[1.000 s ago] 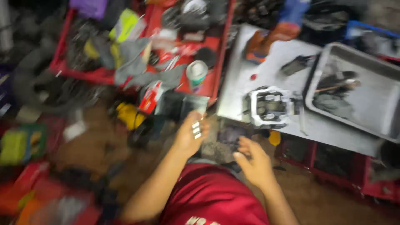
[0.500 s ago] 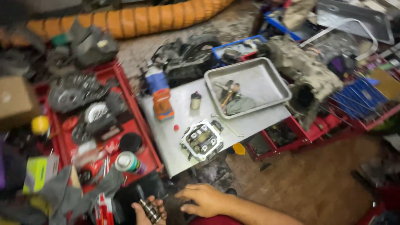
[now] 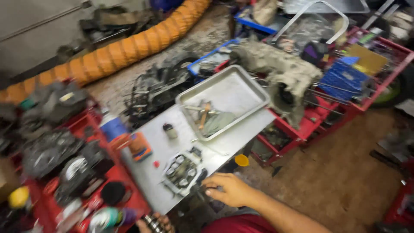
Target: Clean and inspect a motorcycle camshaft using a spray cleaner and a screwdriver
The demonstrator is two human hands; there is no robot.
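My right hand reaches to the near edge of a grey metal tabletop. Its fingertips touch a dark part beside a silver engine part with several round openings, and nothing sits in its palm. My left hand shows only at the bottom edge, its fingers closed around small shiny metal cylinders. A red cloth lies under my right forearm.
A steel tray with tools sits at the tabletop's far end. A small bottle, an orange block and a blue can stand nearby. Red bins of parts are left, an orange duct hose behind, a grimy engine casing right.
The view has swung right and up, so the tabletop and tray now sit in the middle. My right hand has moved up to the tabletop's edge. My left hand still holds the metal pieces.
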